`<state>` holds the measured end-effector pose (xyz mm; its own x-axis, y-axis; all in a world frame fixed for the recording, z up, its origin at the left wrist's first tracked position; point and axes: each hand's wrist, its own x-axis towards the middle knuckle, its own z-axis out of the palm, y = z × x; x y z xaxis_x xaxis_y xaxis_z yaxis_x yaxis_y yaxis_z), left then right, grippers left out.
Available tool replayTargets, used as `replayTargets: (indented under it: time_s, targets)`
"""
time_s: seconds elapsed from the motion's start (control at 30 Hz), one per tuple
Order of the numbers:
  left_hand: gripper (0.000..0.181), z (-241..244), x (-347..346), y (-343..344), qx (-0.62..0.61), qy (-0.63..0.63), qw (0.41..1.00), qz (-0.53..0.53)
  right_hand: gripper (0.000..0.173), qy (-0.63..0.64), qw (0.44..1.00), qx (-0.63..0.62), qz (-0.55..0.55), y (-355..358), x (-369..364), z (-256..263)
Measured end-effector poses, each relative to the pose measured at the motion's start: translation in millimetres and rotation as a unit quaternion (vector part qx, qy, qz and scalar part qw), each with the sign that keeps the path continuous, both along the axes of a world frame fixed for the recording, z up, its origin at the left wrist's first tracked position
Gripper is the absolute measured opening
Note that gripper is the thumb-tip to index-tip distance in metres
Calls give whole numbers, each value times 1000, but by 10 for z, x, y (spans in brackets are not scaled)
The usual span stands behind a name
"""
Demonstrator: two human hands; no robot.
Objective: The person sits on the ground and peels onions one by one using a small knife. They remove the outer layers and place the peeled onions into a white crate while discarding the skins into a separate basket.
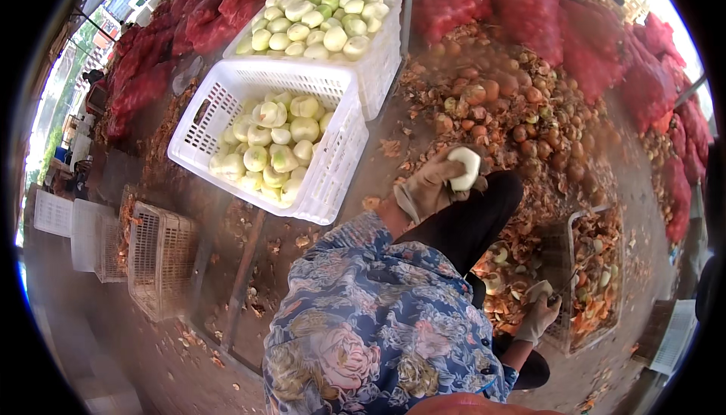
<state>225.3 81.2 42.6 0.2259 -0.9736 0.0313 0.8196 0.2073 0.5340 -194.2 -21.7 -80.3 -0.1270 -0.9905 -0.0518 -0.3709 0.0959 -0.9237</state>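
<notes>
My left hand [428,185], in a soiled work glove, grips a peeled white onion [465,169] above my raised knee. Lower down, my gloved right hand [539,317] is closed around a small, thin dark tool [552,300], too blurred to name. A pale piece [539,289], seemingly onion, shows right beside its fingers. That hand is at the near side of a plastic crate [569,256] of onion skins and scraps. Left of my left hand stands a white plastic crate [334,182] partly filled with peeled onions [272,148].
Another white crate [380,75], heaped with peeled onions, stands behind the first. Unpeeled onions [533,97] and loose skins form a pile ahead. Red mesh sacks [527,12] line the back. Further crates [161,262] stand at left. A metal pole [407,7] rises near the heaped crate.
</notes>
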Motion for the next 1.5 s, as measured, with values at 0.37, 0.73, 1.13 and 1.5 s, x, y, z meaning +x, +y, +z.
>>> replayTargets:
  time_s: [0.37,0.73,1.13,1.5]
  targets:
    - [65,-207,1702,869,-99,112,937,315,22,64,998,-23,-12,77,-220,-142]
    - [39,-559,-503,-1419,58,-2,998,-31,27,27,996,88,7,74,-281,216]
    - [34,-2558,-2364,-1739,240,-587,674,-380,33,85,984,134,76,-322,-439,45]
    - [58,-3385,-2519,-1126,68,-801,286,-522,35,4,980,199,20,-280,-671,-38]
